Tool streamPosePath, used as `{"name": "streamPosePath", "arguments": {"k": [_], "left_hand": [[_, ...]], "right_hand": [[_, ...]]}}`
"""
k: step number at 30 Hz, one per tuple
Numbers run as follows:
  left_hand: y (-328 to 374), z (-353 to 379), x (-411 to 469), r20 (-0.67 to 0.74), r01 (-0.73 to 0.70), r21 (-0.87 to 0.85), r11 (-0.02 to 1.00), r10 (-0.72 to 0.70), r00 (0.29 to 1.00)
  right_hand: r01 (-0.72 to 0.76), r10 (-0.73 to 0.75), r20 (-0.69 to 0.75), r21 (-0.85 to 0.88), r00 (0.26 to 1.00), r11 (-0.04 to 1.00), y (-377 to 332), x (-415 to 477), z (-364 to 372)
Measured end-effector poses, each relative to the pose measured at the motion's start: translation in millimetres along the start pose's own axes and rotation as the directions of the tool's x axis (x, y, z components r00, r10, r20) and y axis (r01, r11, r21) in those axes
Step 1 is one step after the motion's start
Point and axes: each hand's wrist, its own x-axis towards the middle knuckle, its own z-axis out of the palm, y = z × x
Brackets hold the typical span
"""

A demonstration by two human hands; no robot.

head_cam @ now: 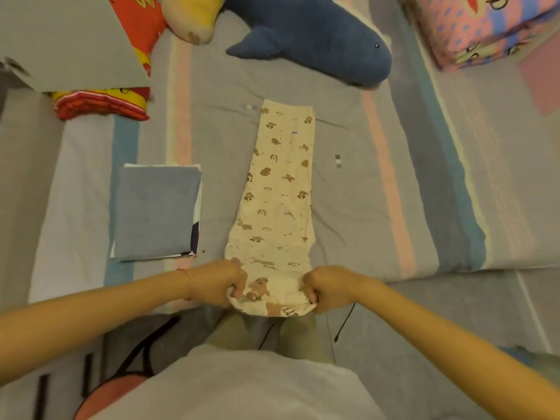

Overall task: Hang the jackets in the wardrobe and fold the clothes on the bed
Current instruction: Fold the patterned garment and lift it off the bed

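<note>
A cream garment printed with brown dogs (277,195) lies flat on the striped bed (378,189) as a long narrow strip running away from me. My left hand (219,284) grips its near left corner at the bed's edge. My right hand (325,287) grips the near right corner. Both fists are curled tight round the cloth, and the near end is bunched and slightly lifted between them. A folded blue-grey garment (156,212) rests on the bed to the left of the strip.
A blue shark plush (312,40) lies at the head of the bed beyond the strip. A yellow plush (194,16) and a red and yellow folded blanket (103,104) are at far left. A pink patterned folded quilt (491,28) sits at far right.
</note>
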Motion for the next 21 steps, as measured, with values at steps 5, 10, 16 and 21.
{"name": "streamPosePath", "arguments": {"k": [5,10,16,21], "left_hand": [[-18.4,7.1,16.0,0.202,0.01,-0.103,0.995,0.011,0.979],[-36.8,10.8,35.1,0.286,0.055,-0.287,0.956,0.03,0.958],[-112.8,-55.0,85.8,0.115,0.073,-0.554,0.829,-0.01,0.993],[-185.9,-117.1,173.6,-0.049,0.047,-0.614,0.788,-0.098,0.994]], "right_hand": [[-0.025,-0.02,0.13,0.329,0.991,0.944,0.8,9.6,10.9],[-0.053,-0.065,0.285,0.388,0.956,0.92,17.6,35.9,21.2],[-0.068,0.002,0.102,0.651,0.995,0.756,100.4,80.2,-43.4],[-0.144,0.232,-0.068,0.611,0.97,0.779,183.1,154.1,-98.6]]}}
